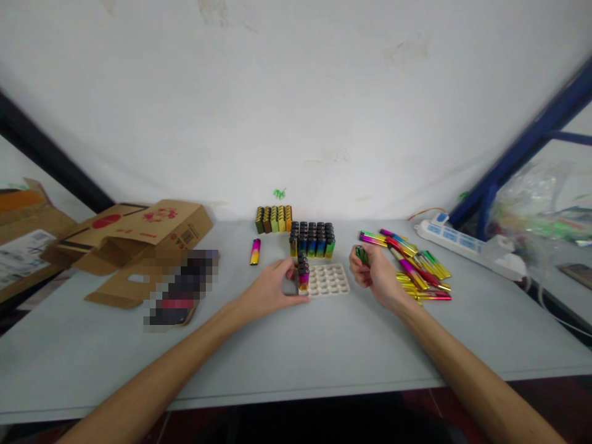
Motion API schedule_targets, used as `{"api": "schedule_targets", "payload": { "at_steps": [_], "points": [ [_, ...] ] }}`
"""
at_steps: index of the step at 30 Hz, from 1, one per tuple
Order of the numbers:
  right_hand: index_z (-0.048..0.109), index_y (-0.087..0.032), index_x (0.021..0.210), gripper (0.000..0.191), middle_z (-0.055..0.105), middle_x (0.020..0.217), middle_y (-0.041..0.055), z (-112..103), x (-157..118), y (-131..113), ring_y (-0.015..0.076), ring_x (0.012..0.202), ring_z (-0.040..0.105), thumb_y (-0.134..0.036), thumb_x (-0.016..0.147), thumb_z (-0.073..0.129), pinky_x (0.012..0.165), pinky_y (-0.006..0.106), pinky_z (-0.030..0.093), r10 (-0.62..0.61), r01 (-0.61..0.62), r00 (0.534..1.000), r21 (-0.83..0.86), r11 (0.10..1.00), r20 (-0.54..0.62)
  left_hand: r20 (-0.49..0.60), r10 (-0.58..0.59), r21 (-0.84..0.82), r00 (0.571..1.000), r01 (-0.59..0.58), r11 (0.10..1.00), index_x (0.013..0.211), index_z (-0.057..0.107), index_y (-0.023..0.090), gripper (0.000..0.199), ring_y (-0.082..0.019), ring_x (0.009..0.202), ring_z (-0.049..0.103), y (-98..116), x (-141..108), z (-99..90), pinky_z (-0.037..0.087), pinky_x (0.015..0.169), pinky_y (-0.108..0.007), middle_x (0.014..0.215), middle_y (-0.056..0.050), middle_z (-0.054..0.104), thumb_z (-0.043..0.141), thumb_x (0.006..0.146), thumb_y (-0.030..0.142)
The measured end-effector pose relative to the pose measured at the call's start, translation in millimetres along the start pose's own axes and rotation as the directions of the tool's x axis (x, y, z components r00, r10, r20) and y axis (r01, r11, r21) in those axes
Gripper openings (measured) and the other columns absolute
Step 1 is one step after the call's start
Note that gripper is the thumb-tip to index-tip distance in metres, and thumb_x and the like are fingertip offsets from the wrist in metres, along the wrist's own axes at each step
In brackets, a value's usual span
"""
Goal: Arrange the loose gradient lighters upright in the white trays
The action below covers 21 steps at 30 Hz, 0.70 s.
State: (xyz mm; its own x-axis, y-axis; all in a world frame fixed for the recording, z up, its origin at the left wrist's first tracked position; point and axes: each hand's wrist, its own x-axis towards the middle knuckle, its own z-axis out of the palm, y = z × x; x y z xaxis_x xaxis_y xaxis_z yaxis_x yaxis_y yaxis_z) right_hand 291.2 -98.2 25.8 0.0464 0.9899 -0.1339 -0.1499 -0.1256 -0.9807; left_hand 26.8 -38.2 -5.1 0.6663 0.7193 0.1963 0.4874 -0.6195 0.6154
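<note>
A white tray (329, 280) with rows of round-edged pockets lies on the table in front of me. Several purple-and-yellow lighters (303, 279) with black tops stand upright in its left column. My left hand (276, 285) closes round the tray's left end, thumb at the near corner and fingers at the far one. Just right of the tray, my right hand (374, 274) is closed on a green lighter (361, 254), mostly hidden by the fingers. Beyond that hand lies a loose pile of shiny multicoloured lighters (419, 269).
Behind the tray stand a block of black-topped lighters (312, 240) and a block of gold-topped ones (274, 220). A single lighter (254, 252) lies to their left. Cardboard boxes (152, 231) and a blurred-out phone-like item (182, 293) occupy the left; a power strip (469, 246) lies right.
</note>
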Motion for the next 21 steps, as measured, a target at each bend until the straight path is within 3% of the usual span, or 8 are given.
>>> {"api": "schedule_targets", "payload": {
  "at_steps": [5, 9, 12, 16, 21],
  "points": [
    [0.044, -0.022, 0.07, 0.043, 0.028, 0.062, -0.0076, 0.9, 1.3, 1.9, 0.009, 0.048, 0.017, -0.058, 0.093, 0.051, 0.045, 0.022, 0.014, -0.031, 0.027, 0.998, 0.072, 0.997, 0.061, -0.008, -0.003, 0.005, 1.0, 0.003, 1.0, 0.086, 0.042, 0.023, 0.055, -0.019, 0.078, 0.055, 2.6, -0.1, -0.8, 0.041, 0.071, -0.029, 0.087, 0.003, 0.054, 0.089, 0.073, 0.05],
    [0.061, -0.021, 0.086, 0.047, 0.042, 0.075, -0.0033, 3.0, 3.5, 3.4, 0.0102, 0.055, 0.029, -0.068, 0.089, 0.061, 0.048, 0.023, 0.026, -0.087, 0.077, 0.993, 0.12, 0.99, 0.081, -0.015, 0.014, 0.004, 1.0, -0.014, 1.0, 0.086, 0.042, 0.024, 0.056, -0.019, 0.078, 0.055, 2.0, 0.3, 0.0, 0.04, 0.071, -0.029, 0.086, 0.003, 0.054, 0.089, 0.072, 0.049],
    [0.069, -0.022, 0.095, 0.046, 0.046, 0.081, -0.0012, 3.5, 2.5, 5.9, 0.0126, 0.065, 0.043, -0.067, 0.09, 0.064, 0.057, 0.025, 0.04, -0.14, 0.134, 0.983, 0.059, 0.989, 0.117, -0.018, 0.016, 0.01, 1.0, -0.015, 1.0, 0.086, 0.042, 0.024, 0.056, -0.019, 0.078, 0.055, 1.0, 0.4, 0.7, 0.04, 0.07, -0.029, 0.086, 0.003, 0.054, 0.089, 0.072, 0.051],
    [0.073, -0.023, 0.109, 0.04, 0.059, 0.087, 0.0008, 5.0, -2.7, 7.7, 0.0155, 0.078, 0.055, -0.06, 0.095, 0.065, 0.072, 0.028, 0.048, -0.205, 0.238, 0.958, -0.158, 0.958, 0.198, -0.017, 0.027, 0.009, 0.999, -0.027, 1.0, 0.086, 0.043, 0.023, 0.055, -0.02, 0.079, 0.056, 0.2, 0.8, 0.9, 0.041, 0.07, -0.029, 0.087, 0.002, 0.055, 0.088, 0.073, 0.051],
    [0.078, -0.019, 0.101, 0.034, 0.075, 0.098, 0.006, 13.9, -8.6, 10.3, 0.0201, 0.088, 0.065, -0.05, 0.088, 0.078, 0.079, 0.032, 0.053, -0.252, 0.328, 0.925, -0.263, 0.908, 0.284, -0.015, 0.017, 0.01, 1.0, -0.017, 1.0, 0.086, 0.044, 0.023, 0.055, -0.02, 0.079, 0.057, 1.0, 0.9, 0.8, 0.042, 0.071, -0.03, 0.087, 0.002, 0.056, 0.089, 0.072, 0.051]
  ]
}}
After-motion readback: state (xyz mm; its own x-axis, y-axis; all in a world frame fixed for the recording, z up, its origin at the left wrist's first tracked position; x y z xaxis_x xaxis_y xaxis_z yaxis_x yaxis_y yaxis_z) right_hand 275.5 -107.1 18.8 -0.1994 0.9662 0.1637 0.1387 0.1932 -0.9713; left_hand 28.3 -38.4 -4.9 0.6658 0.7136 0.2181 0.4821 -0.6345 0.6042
